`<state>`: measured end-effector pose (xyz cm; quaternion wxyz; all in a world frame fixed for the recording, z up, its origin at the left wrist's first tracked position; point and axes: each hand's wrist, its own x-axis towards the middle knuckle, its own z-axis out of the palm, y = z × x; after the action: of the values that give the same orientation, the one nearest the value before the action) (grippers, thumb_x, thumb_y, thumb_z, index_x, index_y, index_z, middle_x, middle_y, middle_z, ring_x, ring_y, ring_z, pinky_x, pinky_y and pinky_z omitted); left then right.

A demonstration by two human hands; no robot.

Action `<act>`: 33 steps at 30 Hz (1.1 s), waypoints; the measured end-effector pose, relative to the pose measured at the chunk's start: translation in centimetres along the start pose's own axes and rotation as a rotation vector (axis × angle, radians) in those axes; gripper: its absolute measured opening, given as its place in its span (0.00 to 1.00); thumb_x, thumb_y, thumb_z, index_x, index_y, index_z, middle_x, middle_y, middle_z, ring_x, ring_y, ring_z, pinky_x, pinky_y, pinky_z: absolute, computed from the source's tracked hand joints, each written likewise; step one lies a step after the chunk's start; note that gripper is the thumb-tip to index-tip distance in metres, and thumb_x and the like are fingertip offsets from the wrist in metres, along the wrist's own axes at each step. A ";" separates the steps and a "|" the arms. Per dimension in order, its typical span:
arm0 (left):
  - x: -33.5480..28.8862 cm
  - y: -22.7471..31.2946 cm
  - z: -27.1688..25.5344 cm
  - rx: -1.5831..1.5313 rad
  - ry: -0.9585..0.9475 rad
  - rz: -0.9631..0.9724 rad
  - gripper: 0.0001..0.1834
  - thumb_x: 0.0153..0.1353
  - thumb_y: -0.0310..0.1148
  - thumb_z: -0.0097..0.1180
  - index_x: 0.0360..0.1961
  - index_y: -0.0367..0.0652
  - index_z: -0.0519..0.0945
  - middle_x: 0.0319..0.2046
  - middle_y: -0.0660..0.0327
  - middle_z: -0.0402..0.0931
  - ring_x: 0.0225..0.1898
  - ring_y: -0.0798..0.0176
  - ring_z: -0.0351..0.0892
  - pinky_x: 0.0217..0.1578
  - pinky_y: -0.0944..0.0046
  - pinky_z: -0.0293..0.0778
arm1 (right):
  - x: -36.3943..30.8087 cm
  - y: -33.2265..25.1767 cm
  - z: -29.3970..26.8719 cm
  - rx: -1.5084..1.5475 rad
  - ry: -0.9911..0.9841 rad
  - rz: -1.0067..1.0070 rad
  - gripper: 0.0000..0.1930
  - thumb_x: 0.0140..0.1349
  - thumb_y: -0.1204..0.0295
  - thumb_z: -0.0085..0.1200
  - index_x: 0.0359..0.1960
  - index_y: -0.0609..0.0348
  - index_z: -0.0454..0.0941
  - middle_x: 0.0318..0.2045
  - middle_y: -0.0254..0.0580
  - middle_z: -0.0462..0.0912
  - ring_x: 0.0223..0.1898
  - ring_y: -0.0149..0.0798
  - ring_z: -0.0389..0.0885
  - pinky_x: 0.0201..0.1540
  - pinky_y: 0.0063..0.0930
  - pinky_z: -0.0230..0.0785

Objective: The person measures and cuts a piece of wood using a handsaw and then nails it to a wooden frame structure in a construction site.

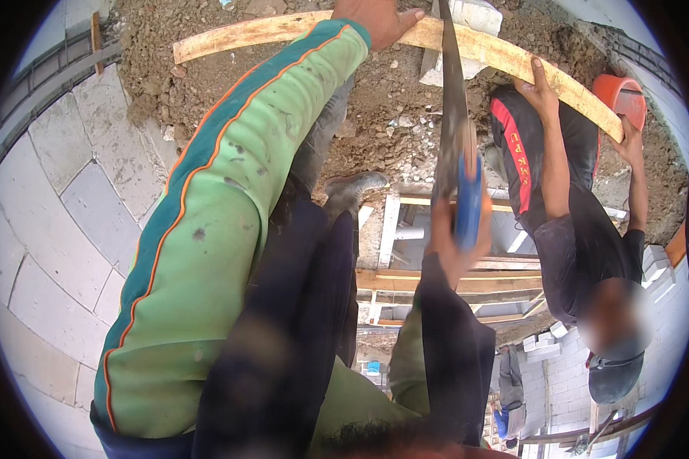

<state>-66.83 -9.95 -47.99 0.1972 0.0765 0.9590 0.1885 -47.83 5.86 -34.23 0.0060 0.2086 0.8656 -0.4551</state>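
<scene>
The left hand (373,21) of the person lay upon a long, narrow wooden plank (245,34), with the thumb stretched out along the wood. Its fingers were cut off by the upper edge of the view, so I could not tell whether they were closed around the plank or only pressing it. The right hand (453,249) was clenched around the blue handle (468,203) of a handsaw (453,99). The saw stood almost upright in the view, and its blade, which was blurred, crossed the plank just to the right of the left hand. Whether the teeth touched the wood, I could not tell.

The plank reached across the upper part of the view, above the brown soil (383,115), and passed over a pale block (475,15). On the right side, a co-worker in dark clothes was gripping the same plank: one hand (542,96) held its edge, and the other hand (630,144) was at its end, near an orange bucket (618,93).

The person's left sleeve (230,183) was green with a teal band and orange piping, and it had dark stains. On the left rose a wall of large grey blocks (38,191). A wooden frame (390,229) lay behind the right hand.
</scene>
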 end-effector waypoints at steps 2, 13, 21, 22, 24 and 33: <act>-0.6 1.2 -1.8 0.129 -0.349 -0.062 0.43 0.73 0.63 0.33 0.32 0.35 0.87 0.33 0.42 0.85 0.38 0.42 0.85 0.42 0.43 0.79 | 4.1 -3.0 0.1 0.037 -0.089 -0.040 0.17 0.61 0.78 0.58 0.53 0.68 0.81 0.36 0.37 0.84 0.31 0.26 0.76 0.36 0.21 0.72; -2.2 -2.0 -0.4 0.063 -0.235 -0.103 0.42 0.71 0.65 0.37 0.37 0.33 0.87 0.36 0.42 0.85 0.40 0.40 0.85 0.43 0.43 0.80 | -0.2 0.1 0.7 0.077 -0.064 0.025 0.26 0.60 0.77 0.59 0.62 0.64 0.73 0.43 0.45 0.84 0.37 0.32 0.81 0.42 0.26 0.73; -3.5 -2.2 1.5 0.091 -0.194 -0.076 0.42 0.71 0.65 0.37 0.41 0.33 0.86 0.38 0.39 0.84 0.45 0.39 0.84 0.49 0.43 0.78 | -4.2 -1.1 -1.5 -0.028 -0.161 0.071 0.29 0.60 0.75 0.59 0.65 0.60 0.72 0.47 0.48 0.84 0.42 0.38 0.84 0.49 0.30 0.75; -2.6 -2.5 1.1 0.103 -0.068 0.007 0.42 0.71 0.65 0.36 0.41 0.33 0.86 0.39 0.39 0.84 0.46 0.39 0.84 0.50 0.44 0.78 | -6.2 -1.1 -3.5 -0.068 -0.142 0.146 0.29 0.60 0.75 0.59 0.65 0.60 0.72 0.48 0.49 0.84 0.43 0.38 0.85 0.50 0.30 0.75; -0.7 -0.3 0.8 0.055 -0.212 -0.005 0.41 0.72 0.63 0.34 0.41 0.34 0.86 0.43 0.40 0.84 0.49 0.39 0.82 0.52 0.44 0.77 | -7.7 0.3 -4.6 -0.120 -0.117 0.291 0.30 0.60 0.75 0.60 0.66 0.59 0.72 0.49 0.49 0.84 0.45 0.40 0.85 0.52 0.31 0.76; -0.5 -1.7 -0.8 0.113 -0.203 -0.076 0.42 0.71 0.65 0.37 0.31 0.36 0.88 0.31 0.42 0.85 0.37 0.40 0.86 0.41 0.43 0.80 | -1.9 0.5 0.7 0.104 -0.047 -0.008 0.29 0.57 0.74 0.64 0.62 0.64 0.74 0.41 0.53 0.86 0.42 0.41 0.87 0.49 0.32 0.77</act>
<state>-66.88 -11.90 -47.80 0.2956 0.0697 0.9455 0.1176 -46.06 4.90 -34.60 0.0137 0.1947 0.8413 -0.5041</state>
